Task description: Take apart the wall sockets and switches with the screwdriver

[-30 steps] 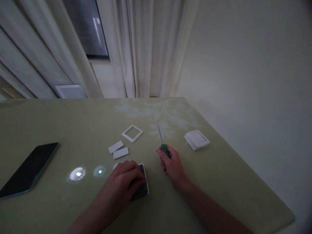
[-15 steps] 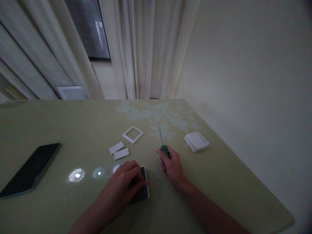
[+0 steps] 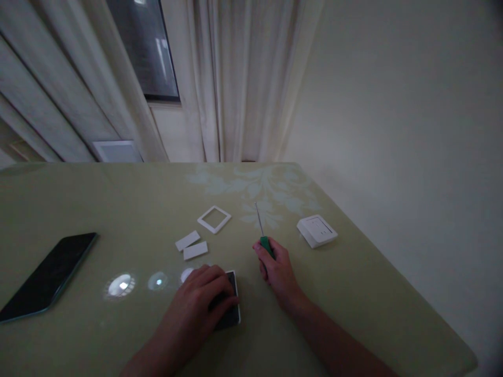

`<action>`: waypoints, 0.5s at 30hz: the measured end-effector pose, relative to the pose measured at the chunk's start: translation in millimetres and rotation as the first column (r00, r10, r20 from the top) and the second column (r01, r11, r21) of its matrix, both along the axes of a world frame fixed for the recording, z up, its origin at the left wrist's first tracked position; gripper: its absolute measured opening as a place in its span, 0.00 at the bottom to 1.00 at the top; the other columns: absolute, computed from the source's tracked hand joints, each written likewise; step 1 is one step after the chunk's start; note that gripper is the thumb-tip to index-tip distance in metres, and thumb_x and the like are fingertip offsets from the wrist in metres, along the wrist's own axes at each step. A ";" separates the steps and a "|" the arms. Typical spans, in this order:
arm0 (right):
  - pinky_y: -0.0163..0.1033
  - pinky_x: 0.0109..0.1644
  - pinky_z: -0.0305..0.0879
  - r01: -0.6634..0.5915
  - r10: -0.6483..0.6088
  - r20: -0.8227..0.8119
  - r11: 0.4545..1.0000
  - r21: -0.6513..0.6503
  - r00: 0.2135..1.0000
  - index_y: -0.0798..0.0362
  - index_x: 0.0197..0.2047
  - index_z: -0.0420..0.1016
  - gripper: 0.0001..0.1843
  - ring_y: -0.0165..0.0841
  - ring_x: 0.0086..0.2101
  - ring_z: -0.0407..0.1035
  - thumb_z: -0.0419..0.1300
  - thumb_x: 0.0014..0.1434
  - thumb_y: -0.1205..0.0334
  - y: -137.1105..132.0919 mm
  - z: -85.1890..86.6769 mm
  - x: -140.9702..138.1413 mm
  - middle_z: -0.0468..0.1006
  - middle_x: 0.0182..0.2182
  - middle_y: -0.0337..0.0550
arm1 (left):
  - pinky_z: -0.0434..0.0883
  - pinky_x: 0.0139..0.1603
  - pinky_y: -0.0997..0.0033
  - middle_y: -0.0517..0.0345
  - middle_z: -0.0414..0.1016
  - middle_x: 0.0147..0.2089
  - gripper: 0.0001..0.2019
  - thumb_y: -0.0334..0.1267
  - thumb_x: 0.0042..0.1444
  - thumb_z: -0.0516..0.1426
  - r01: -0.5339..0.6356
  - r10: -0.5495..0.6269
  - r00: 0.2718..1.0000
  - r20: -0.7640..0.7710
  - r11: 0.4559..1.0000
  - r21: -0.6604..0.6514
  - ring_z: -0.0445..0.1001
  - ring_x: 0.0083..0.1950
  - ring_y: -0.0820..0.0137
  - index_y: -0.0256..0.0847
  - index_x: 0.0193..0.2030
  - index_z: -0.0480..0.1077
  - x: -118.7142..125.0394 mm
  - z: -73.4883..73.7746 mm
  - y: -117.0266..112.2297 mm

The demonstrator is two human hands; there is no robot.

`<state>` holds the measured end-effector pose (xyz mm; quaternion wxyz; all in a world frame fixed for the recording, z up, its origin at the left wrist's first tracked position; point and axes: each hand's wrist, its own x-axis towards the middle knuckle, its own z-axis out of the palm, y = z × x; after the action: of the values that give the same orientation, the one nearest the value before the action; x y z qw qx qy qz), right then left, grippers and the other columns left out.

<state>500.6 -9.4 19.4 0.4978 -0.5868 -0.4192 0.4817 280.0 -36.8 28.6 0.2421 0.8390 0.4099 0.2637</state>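
My left hand (image 3: 200,301) lies over a dark square switch module (image 3: 230,306) with a white rim, fingers curled onto its top and holding it against the table. My right hand (image 3: 277,269) is closed round the green handle of a thin screwdriver (image 3: 262,235), whose metal shaft points away from me. Two small white rectangular plates (image 3: 190,245) lie side by side just beyond my left hand. A white square frame (image 3: 214,219) sits a little farther off.
A white wall socket (image 3: 316,230) rests to the right near the table's (image 3: 118,209) edge. A dark phone (image 3: 45,277) lies at the far left. Lamp reflections shine on the green tabletop. Curtains, a window and a pale wall stand behind.
Both hands have hardly moved. The view has tipped slightly, so everything sits a little lower in the picture.
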 end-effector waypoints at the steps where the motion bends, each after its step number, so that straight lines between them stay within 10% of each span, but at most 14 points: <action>1: 0.32 0.19 0.47 -0.001 0.001 0.000 1.000 -0.002 1.000 0.48 0.36 0.69 0.19 0.26 0.17 0.52 0.66 0.62 0.42 -0.2 0.2 -0.1 0.61 0.16 0.26 | 0.71 0.47 0.60 0.58 0.78 0.42 0.09 0.27 0.67 0.65 0.001 -0.001 1.000 -0.009 1.000 -0.010 0.76 0.44 0.59 0.46 0.38 0.76 0.3 1.0 -0.5; 15: 0.32 0.19 0.47 -0.001 0.001 -0.014 1.000 -0.014 1.000 0.48 0.36 0.69 0.19 0.26 0.16 0.51 0.66 0.63 0.42 -0.5 -1.4 -0.2 0.61 0.16 0.25 | 0.71 0.48 0.58 0.54 0.76 0.44 0.09 0.32 0.74 0.56 -0.016 0.022 0.995 0.096 0.998 -0.067 0.73 0.45 0.58 0.45 0.39 0.71 6.6 -1.0 -5.0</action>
<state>500.4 -9.9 18.0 0.4966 -0.5866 -0.4126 0.4890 286.6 -41.8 27.6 0.2867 0.8127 0.4142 0.2927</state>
